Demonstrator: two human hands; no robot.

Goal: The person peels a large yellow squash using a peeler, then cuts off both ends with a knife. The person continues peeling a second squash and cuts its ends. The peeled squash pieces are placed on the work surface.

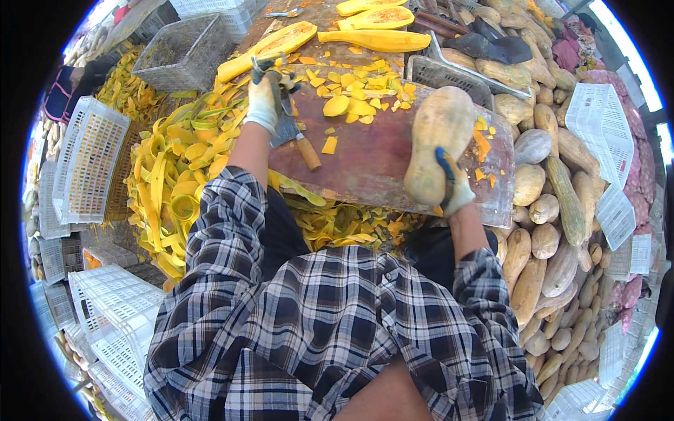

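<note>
My right hand (454, 184), in a white and blue glove, grips the narrow part of an unpeeled tan squash (445, 126) over the right side of the reddish board (363, 158). My left hand (267, 94), gloved too, is curled at the board's left edge around a tool with a metal loop (268, 62), perhaps a peeler; its shape is partly hidden. Just below that hand a cleaver with a wooden handle (308, 152) lies on the board. Orange squash scraps (350, 105) are scattered near the board's far edge. Peeled squash halves (376, 18) lie beyond, cut faces showing on some.
Long peelings (179, 173) are heaped to the left, with more below the board. A grey crate (184, 52) stands at the far left, and white crates (87, 163) stand nearer. Whole squashes (529, 184) are piled along the right, beside another white crate (600, 126).
</note>
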